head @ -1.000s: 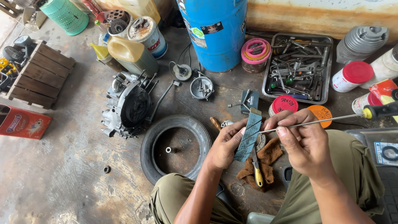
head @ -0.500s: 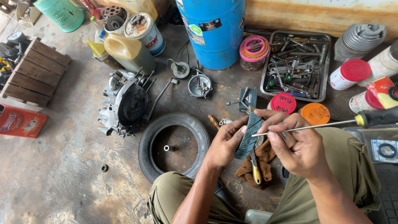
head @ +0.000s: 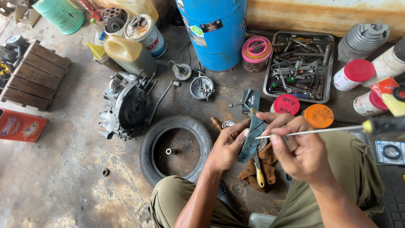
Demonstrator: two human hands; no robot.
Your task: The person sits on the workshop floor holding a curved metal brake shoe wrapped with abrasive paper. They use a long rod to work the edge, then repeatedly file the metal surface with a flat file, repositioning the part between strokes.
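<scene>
My left hand (head: 226, 145) pinches a flat dark blue-grey strip (head: 250, 138), holding it upright above a brown rag (head: 258, 164). My right hand (head: 300, 150) grips the thin metal shaft of a long screwdriver (head: 314, 131), whose black and yellow handle (head: 384, 125) sticks out to the right. The shaft's tip rests against the strip. A yellow-handled tool (head: 258, 173) lies on the rag under my hands. A small black tyre (head: 175, 147) lies flat on the floor to the left of my left hand, beside an engine casing (head: 126, 107).
A blue drum (head: 215, 31) stands at the back. A metal tray of tools (head: 299, 67) is at the right, with red-lidded (head: 286, 104) and orange-lidded (head: 318, 116) tins beside it. A wooden pallet (head: 36, 76), a yellow oil jug (head: 126, 52) and a green basket (head: 59, 14) sit left.
The hands, strip and screwdriver have stayed together with slight shifts. The view has moved a little, so floor items sit slightly lower and leftward.
</scene>
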